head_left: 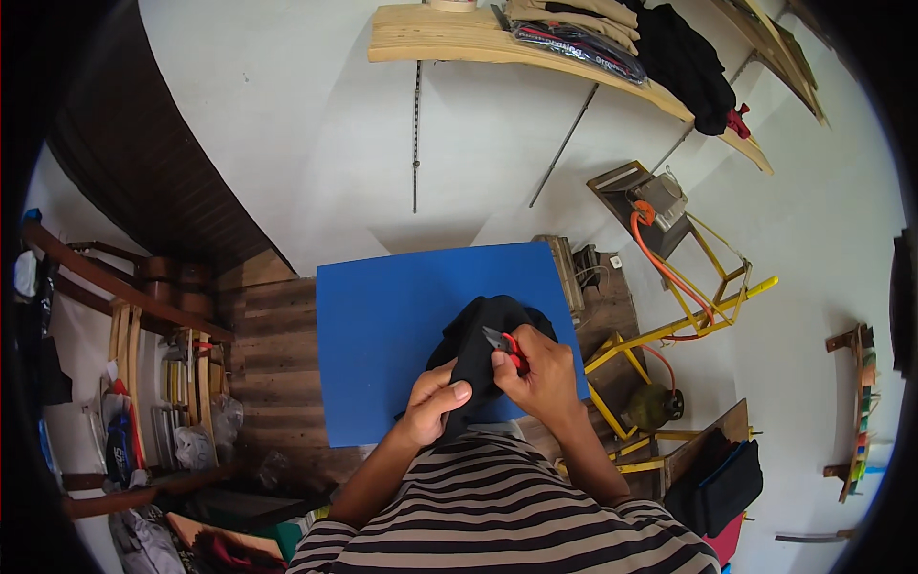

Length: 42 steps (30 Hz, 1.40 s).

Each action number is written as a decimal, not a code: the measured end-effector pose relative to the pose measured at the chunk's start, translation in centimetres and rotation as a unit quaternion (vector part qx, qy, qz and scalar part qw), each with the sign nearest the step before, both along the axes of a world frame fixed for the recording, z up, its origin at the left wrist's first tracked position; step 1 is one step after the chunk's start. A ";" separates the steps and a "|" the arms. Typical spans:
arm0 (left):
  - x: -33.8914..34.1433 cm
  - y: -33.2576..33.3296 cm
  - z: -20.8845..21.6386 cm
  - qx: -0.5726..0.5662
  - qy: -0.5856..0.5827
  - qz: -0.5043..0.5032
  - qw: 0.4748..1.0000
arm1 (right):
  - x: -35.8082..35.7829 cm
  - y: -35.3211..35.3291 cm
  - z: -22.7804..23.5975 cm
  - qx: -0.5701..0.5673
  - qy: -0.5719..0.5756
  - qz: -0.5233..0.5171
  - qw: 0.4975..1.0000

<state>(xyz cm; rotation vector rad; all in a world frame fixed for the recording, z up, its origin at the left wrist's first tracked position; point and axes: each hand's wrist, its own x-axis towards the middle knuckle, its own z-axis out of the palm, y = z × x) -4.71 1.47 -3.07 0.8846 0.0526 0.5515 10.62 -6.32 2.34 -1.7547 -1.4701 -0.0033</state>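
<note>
A piece of black cloth (469,330) is bunched up in front of my body, over the near part of a blue tabletop (382,325). Along its left side, my left hand (432,404) pinches the cloth, thumb on top. My right hand (541,375) is closed around small red-handled thread snips (495,339). Their grey pointed blades lie against the cloth and point up and left. Whether the blades have fabric or thread between them I cannot make out. My fingers partly cover the red handles.
A wooden wall shelf (440,36) carries folded clothes. To the right stand a yellow metal frame (660,330) with an orange hose (660,268) and a green gas cylinder (654,407). On the left is a rack (134,287) with books and bags. Black cloths (717,483) hang lower right.
</note>
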 end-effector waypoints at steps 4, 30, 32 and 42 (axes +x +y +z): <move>-0.5 0.4 0.1 -0.002 0.010 0.003 1.000 | -0.6 0.4 0.0 -0.005 0.005 -0.006 1.000; 0.4 0.8 0.5 -0.071 -0.002 0.035 0.997 | -0.7 1.4 -0.3 0.022 0.061 -0.017 0.998; 0.6 0.8 0.4 -0.050 0.015 0.027 0.998 | -0.4 0.9 -0.4 0.002 0.068 -0.018 0.997; 0.3 0.5 -0.5 -0.037 0.028 -0.002 0.999 | 3.2 -1.0 1.4 -0.022 0.473 0.021 0.881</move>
